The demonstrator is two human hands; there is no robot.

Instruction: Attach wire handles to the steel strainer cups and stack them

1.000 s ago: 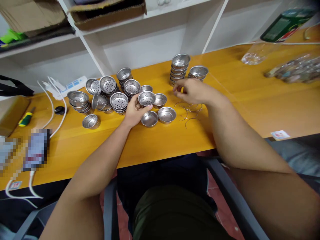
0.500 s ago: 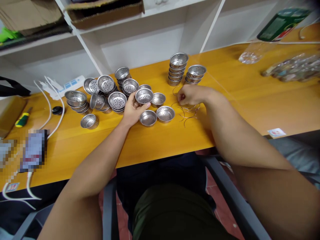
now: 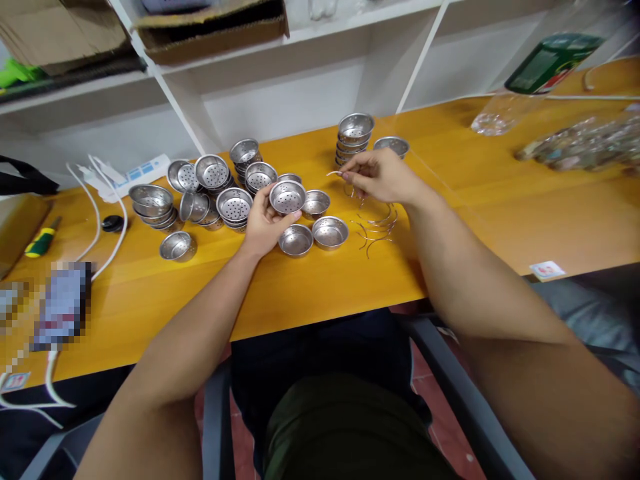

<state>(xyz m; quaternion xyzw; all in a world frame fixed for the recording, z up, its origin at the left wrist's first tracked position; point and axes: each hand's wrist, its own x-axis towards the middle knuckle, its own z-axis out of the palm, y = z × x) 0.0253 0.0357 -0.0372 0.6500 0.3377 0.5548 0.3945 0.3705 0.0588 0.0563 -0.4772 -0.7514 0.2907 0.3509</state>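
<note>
My left hand (image 3: 267, 223) grips a perforated metal filter basket (image 3: 288, 198) by its side, its open top tilted toward me. Pinched in the fingers of my right hand (image 3: 373, 175) is a thin curved wire ring (image 3: 334, 173), whose end sticks out to the left; the rest is hidden. Below that hand, several wire rings (image 3: 377, 230) lie loose on the table. Single baskets (image 3: 331, 233) rest just right of and below my left hand. Left of it stand stacked baskets (image 3: 235, 205) in a cluster. Behind my right hand rises another basket stack (image 3: 355, 130), partly covered.
A wooden table (image 3: 300, 300) runs under white shelves. At the left are a power strip (image 3: 143, 175), white cables, a black round cap (image 3: 113, 223), a screwdriver (image 3: 43, 240) and a pixelated phone (image 3: 63, 307). A plastic bottle (image 3: 535, 73) and clear-wrapped items (image 3: 575, 140) occupy the right.
My right hand has lifted off the loose wire rings with one pinched in its fingers and moved slightly up. My left hand still holds the filter basket in nearly the same place.
</note>
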